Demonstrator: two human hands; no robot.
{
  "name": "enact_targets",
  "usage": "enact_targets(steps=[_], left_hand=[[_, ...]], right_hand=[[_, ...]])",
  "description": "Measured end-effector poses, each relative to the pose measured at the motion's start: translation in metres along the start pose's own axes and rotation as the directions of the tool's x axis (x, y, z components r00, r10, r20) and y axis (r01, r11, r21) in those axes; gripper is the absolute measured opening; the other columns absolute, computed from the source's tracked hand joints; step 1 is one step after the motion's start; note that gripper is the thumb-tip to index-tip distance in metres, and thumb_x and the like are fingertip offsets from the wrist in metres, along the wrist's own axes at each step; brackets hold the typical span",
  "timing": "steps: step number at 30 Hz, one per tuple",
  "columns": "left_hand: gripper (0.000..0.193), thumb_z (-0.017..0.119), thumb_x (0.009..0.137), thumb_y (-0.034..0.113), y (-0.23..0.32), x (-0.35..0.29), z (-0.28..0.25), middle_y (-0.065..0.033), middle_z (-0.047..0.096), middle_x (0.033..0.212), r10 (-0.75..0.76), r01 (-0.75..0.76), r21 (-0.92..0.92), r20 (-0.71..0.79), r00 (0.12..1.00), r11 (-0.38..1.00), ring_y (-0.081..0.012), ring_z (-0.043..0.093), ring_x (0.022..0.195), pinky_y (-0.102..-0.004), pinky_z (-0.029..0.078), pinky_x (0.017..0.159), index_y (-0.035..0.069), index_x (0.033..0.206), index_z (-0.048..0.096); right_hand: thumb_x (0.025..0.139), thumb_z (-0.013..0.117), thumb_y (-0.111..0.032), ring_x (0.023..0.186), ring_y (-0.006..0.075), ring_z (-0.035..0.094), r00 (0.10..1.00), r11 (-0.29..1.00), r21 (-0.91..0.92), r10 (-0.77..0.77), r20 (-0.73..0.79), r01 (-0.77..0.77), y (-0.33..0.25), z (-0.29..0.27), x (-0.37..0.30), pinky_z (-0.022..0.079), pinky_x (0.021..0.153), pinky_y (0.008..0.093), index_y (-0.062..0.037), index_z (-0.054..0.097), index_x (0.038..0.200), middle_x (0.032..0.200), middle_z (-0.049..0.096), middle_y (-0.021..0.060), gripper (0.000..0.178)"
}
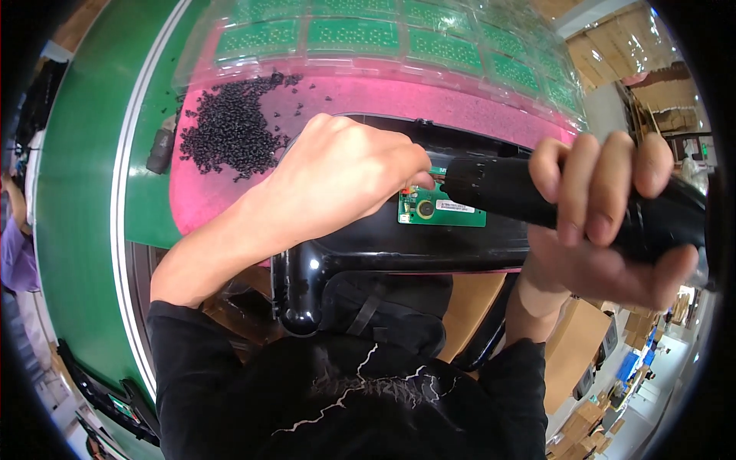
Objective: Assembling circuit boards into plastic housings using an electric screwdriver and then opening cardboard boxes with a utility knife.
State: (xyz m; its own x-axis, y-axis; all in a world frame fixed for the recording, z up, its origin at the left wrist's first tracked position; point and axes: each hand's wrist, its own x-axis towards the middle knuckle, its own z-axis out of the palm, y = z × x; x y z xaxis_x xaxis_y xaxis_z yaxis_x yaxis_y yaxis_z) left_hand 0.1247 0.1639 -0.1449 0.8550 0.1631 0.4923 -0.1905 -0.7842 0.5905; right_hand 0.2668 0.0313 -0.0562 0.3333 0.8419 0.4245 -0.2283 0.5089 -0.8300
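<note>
My right hand (606, 207) is wrapped around a black electric screwdriver (498, 184), tilted with its tapered nose toward the left. The nose hangs over a small green circuit board (452, 217), which bears a round part and a white label. That board lies in a large glossy black plastic housing (368, 249). At the board's upper left edge, the curled fingers of my left hand (356, 165) are pinched close to the screwdriver's nose. What lies between those fingertips, if anything, is hidden, as is the driver's bit.
A heap of small black screws (230, 126) covers the left of the pink mat (203, 203). Behind it lie clear plastic trays (353, 38) with several green boards. A dark cylindrical object (159, 151) rests on the green table (84, 207). Cardboard boxes (571, 356) stand at lower right.
</note>
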Motion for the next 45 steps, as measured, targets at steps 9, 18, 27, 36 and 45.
enact_targets(steps=[9,18,27,36,45], left_hand=[[0.011,0.064,0.082,0.011,0.001,-0.007,-0.02,-0.0133,0.059,0.068,-0.247,0.247,0.119,-0.014,0.969,0.962,-0.0335,0.059,0.062,-0.0384,0.046,0.052,0.001,0.079,0.06],[0.015,0.065,0.08,0.012,-0.01,-0.023,-0.026,-0.0156,0.058,0.071,-0.24,0.241,0.053,-0.029,0.97,0.969,-0.0364,0.058,0.066,-0.0422,0.044,0.055,0.0,0.079,0.057],[0.015,0.066,0.076,0.013,-0.004,-0.027,-0.03,-0.0141,0.06,0.071,-0.24,0.238,0.037,0.065,0.969,0.971,-0.0342,0.06,0.068,-0.042,0.046,0.057,0.0,0.078,0.06],[0.011,0.067,0.077,0.011,-0.002,-0.018,-0.027,-0.0099,0.064,0.073,-0.098,0.109,-0.118,0.091,0.991,0.987,-0.0292,0.063,0.067,-0.0362,0.049,0.058,0.001,0.078,0.064],[0.018,0.074,0.069,0.007,0.015,0.0,-0.011,-0.0108,0.065,0.075,-0.043,0.059,-0.283,0.062,0.997,0.957,-0.0253,0.065,0.069,-0.0326,0.05,0.059,-0.002,0.081,0.064]], right_hand=[[0.08,0.055,-0.055,0.047,0.0097,0.04,0.99,0.98,-0.167,0.089,-0.11,-0.107,0.035,0.015,-0.001,0.033,0.053,0.0274,-0.0079,0.045,0.094,0.061,0.046,-0.0005,0.05],[0.078,0.057,-0.05,0.045,0.009,0.038,0.986,0.955,-0.255,0.127,-0.107,-0.151,0.053,0.035,0.01,0.03,0.049,0.026,-0.0073,0.043,0.087,0.058,0.044,-0.0008,0.046],[0.079,0.053,-0.063,0.045,0.0087,0.038,0.988,0.973,-0.18,0.133,-0.076,-0.145,0.054,0.032,0.008,0.031,0.05,0.0253,-0.0055,0.047,0.094,0.058,0.043,-0.0026,0.06],[0.078,0.059,-0.057,0.046,0.0052,0.038,0.987,0.993,0.078,-0.075,-0.145,0.087,0.018,0.031,0.002,0.031,0.054,0.0231,-0.0107,0.046,0.088,0.06,0.044,-0.0045,0.049],[0.079,0.058,-0.054,0.048,0.0055,0.04,0.979,0.989,0.122,-0.063,-0.196,0.088,-0.012,0.02,-0.013,0.031,0.056,0.023,-0.0108,0.045,0.088,0.06,0.043,-0.0047,0.046]])
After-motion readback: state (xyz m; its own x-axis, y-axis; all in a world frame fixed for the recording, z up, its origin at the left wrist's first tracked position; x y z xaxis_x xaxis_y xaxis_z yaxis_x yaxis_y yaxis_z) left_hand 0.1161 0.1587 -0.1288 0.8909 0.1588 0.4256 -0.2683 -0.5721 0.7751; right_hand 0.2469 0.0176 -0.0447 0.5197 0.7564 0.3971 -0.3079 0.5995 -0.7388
